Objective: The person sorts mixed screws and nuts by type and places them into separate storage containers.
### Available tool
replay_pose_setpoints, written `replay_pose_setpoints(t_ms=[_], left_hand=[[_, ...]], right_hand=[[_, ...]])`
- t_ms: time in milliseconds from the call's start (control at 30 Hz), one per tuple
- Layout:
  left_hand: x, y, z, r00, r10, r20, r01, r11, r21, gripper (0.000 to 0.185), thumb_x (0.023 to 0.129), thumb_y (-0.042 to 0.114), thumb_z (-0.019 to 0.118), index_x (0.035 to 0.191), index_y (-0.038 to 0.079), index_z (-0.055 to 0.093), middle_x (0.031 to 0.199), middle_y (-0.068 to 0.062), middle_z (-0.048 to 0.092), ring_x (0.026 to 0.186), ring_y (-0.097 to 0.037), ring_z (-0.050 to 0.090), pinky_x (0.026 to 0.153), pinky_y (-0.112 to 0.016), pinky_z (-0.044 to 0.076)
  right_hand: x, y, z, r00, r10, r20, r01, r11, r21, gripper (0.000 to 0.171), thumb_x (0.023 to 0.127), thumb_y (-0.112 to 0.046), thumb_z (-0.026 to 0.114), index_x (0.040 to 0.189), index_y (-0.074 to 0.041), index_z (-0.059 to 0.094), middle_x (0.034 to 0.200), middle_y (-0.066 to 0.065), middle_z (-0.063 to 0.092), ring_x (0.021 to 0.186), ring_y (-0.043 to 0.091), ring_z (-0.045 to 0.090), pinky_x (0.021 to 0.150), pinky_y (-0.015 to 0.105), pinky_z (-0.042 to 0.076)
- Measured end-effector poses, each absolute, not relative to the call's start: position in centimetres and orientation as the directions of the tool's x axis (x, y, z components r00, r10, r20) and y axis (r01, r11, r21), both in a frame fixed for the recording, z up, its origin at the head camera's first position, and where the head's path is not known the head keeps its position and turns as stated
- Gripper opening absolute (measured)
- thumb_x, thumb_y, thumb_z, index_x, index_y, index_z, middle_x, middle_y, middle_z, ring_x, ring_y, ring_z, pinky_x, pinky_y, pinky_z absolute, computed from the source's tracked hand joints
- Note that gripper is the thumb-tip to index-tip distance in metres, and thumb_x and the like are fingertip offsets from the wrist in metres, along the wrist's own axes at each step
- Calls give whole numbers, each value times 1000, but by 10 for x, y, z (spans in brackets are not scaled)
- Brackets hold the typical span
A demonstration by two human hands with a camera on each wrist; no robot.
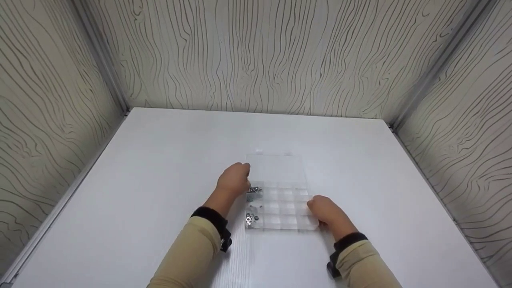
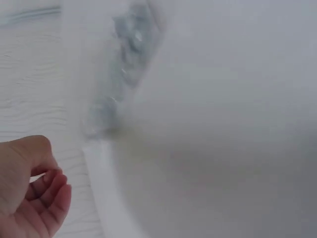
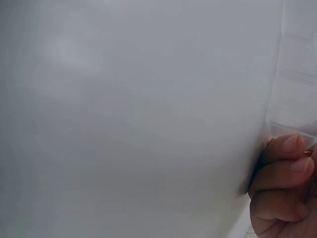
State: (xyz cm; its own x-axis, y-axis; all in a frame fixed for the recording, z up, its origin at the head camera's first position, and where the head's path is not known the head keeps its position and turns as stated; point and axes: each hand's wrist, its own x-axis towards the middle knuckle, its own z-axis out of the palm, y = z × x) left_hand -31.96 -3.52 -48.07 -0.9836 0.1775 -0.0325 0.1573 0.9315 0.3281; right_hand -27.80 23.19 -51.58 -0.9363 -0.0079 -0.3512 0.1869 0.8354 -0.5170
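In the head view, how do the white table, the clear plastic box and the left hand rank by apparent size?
1. White table, by far the largest.
2. Clear plastic box, open, with its lid lying flat behind it.
3. Left hand, the smallest, resting at the box's left edge.

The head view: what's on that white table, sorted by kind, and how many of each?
Clear compartment box, lid open: 1
Compartments holding small metal parts, all in its left column: 3
Hands at the box: 2, left hand and right hand
Total: 6
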Motion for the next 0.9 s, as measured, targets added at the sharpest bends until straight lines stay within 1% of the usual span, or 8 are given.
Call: replay_pose_setpoints(t_ms=[67, 133, 267, 367, 500, 733, 833, 900], left_hand=[[-316, -29, -479, -974, 226, -22, 209, 931, 299, 18, 75, 11, 68, 91, 12, 59, 83, -1, 57, 78, -16, 56, 69, -29, 50], [-313, -24, -479, -965, 261, -27, 246, 936, 251, 16, 76, 16, 70, 88, 14, 60, 79, 2, 55, 74, -14, 55, 66, -28, 50], [-308, -17, -485, -960, 276, -44, 266, 949, 169, 15, 80, 24, 68, 93, 17, 63, 80, 4, 58, 77, -13, 58, 69, -28, 52], [-306, -16, -487, -964, 258, -66, 245, 956, 160, 16, 83, 25, 64, 96, 17, 64, 82, 3, 60, 81, -14, 59, 72, -30, 53], [-305, -19, -487, -962, 254, -99, 234, 956, 177, 15, 84, 24, 62, 96, 16, 65, 82, 2, 61, 80, -14, 59, 72, -31, 53], [-309, -30, -481, -950, 306, -62, 287, 933, 217, 15, 81, 19, 63, 96, 14, 64, 84, 0, 58, 79, -17, 57, 70, -32, 51], [-314, -41, -474, -961, 276, -24, 264, 939, 220, 17, 82, 16, 60, 99, 13, 64, 89, -2, 59, 83, -19, 58, 72, -33, 51], [-319, -49, -469, -971, 240, -10, 233, 950, 210, 18, 84, 15, 57, 101, 12, 63, 93, -4, 59, 86, -20, 58, 73, -34, 51]], right_hand=[[-278, 233, -516, -934, -3, -358, 195, 834, -516, 24, 93, -17, 36, 89, 1, 52, 65, 11, 50, 43, 18, 46, 35, 25, 38], [-278, 233, -515, -933, -2, -361, 199, 832, -518, 26, 93, -17, 36, 93, 2, 52, 68, 11, 51, 46, 18, 47, 37, 25, 39], [-278, 234, -513, -930, -2, -369, 202, 833, -515, 29, 93, -18, 35, 99, 5, 53, 72, 11, 52, 51, 20, 50, 41, 27, 43], [-279, 234, -514, -926, 2, -377, 209, 835, -509, 31, 94, -18, 35, 102, 6, 52, 73, 12, 53, 51, 21, 52, 41, 28, 44], [-279, 232, -514, -921, 9, -389, 225, 827, -515, 34, 94, -18, 34, 106, 8, 51, 74, 12, 54, 50, 21, 52, 40, 28, 43], [-281, 237, -513, -920, -13, -391, 210, 828, -521, 28, 94, -20, 36, 98, 3, 51, 60, 11, 52, 41, 18, 49, 35, 26, 41], [-282, 243, -509, -912, -31, -409, 208, 825, -526, 28, 94, -24, 37, 93, 1, 50, 54, 8, 51, 40, 17, 48, 35, 24, 39], [-283, 248, -504, -901, -49, -431, 205, 828, -522, 33, 95, -27, 39, 85, 1, 53, 51, 6, 52, 40, 16, 49, 35, 23, 37]])
